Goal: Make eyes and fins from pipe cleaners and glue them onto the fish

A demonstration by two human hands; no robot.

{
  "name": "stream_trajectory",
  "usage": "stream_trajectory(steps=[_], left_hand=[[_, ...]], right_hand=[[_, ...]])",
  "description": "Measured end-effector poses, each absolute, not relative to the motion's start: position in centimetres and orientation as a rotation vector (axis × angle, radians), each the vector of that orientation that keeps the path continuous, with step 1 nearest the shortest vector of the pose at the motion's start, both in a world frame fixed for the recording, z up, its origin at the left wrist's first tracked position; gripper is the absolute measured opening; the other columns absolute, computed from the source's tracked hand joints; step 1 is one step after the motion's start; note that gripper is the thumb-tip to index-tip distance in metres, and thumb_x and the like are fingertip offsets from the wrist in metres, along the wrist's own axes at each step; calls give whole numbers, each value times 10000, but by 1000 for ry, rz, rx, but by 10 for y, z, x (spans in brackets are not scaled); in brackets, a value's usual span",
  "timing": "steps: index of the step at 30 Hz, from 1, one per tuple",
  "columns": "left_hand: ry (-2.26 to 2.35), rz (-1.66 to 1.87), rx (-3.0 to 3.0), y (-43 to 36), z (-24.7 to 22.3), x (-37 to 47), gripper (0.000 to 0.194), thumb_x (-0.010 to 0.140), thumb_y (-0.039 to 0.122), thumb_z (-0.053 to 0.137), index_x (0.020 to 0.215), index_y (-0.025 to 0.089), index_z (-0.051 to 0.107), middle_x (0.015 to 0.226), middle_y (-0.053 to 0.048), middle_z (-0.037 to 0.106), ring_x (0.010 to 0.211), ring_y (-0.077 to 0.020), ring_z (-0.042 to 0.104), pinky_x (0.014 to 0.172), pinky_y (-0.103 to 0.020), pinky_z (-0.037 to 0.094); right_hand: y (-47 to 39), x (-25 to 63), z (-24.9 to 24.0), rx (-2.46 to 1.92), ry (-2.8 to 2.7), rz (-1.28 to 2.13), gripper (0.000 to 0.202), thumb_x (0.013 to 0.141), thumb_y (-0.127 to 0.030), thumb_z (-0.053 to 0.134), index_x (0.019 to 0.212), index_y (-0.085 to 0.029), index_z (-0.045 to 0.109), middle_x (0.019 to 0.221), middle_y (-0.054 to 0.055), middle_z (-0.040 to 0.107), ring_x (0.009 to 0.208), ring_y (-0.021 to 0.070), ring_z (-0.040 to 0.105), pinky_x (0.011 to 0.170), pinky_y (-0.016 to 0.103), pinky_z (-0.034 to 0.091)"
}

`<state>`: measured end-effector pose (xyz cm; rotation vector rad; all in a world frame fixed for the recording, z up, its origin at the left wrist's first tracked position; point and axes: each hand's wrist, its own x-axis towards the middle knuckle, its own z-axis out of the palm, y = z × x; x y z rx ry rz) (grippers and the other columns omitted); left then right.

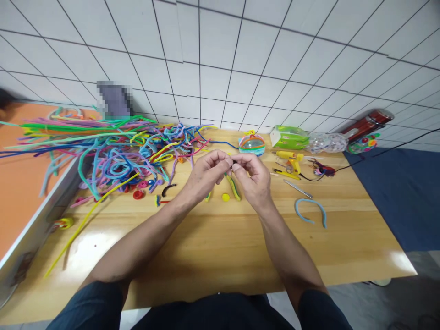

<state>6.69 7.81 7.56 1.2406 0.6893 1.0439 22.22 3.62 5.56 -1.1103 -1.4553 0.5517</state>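
Note:
My left hand (208, 176) and my right hand (254, 178) meet fingertip to fingertip above the middle of the table. Both are closed in a pinch on a small dark piece (234, 162), mostly covered by the fingers, so its kind is unclear. Under the hands lies a yellow-and-green fuzzy strip (233, 188), partly hidden, with a yellow disc (225, 197) beside it. Left of my left wrist are a short black curved pipe cleaner (167, 188) and a small fuzzy piece with a red stem (161, 201).
Tangled pipe cleaners (120, 160) heap up at the left; one long yellow pipe cleaner (89, 215) sticks out forward. At the right lie a yellow glue gun (290, 160), a utility knife (286, 174), a silver pen-like tool (298, 189) and a blue curved pipe cleaner (311, 201). A green package (290, 137) stands behind.

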Motion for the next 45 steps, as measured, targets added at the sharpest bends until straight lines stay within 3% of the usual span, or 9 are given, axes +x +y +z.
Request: stream_trajectory(steps=[5,13,20,27,34,40,45], left_hand=[[668,1037,1272,76,76,65,270,825,402,763,773,178,622,655,23,633,511,-69,431,494,-206,338],[646,1010,1383,64,67,73,311,871,443,754,784,186,601,654,58,488,583,-90,393,559,-236,317],[776,957,1474,54,38,80,218,902,381,686,970,173,688,725,35,604,648,-118,504,630,-249,399],[822,784,1519,14,9,41,305,963,455,649,842,174,655,674,49,533,593,-99,428,581,-241,358],[866,804,1630,-20,-30,21,246,1011,370,612,886,173,688,624,59,512,562,-94,440,562,-215,364],[716,732,1869,-26,-41,20,197,1024,242,580,893,162,703,673,33,637,553,-74,473,549,-183,369],[712,717,1927,-24,-39,21,202,1038,224,574,900,161,708,662,39,644,541,-72,478,539,-171,369]], right_hand=[[34,225,61,-1140,-1487,516,92,984,-268,677,1032,-257,755,876,-7,759,787,163,698,765,330,580],[7,241,69,-1216,-1607,469,228,939,-256,706,1155,-253,779,905,-7,759,798,161,690,803,332,585],[-4,281,17,-1496,-1389,684,236,924,-335,641,1072,-236,796,1016,39,842,883,200,760,847,354,600],[4,295,-29,-1870,-1593,609,197,917,-246,672,1061,-252,807,1064,66,865,975,250,797,910,391,600],[-4,310,-35,-1907,-1616,367,254,1011,-290,561,1038,-257,811,1098,79,855,1041,273,780,952,409,581],[-8,310,-38,-1964,-1685,277,232,980,-290,633,1110,-236,817,1034,93,802,924,255,728,877,383,567],[-7,286,-36,-2083,-1817,184,152,997,-273,654,1025,-240,800,1045,123,769,1016,299,697,869,406,540]])
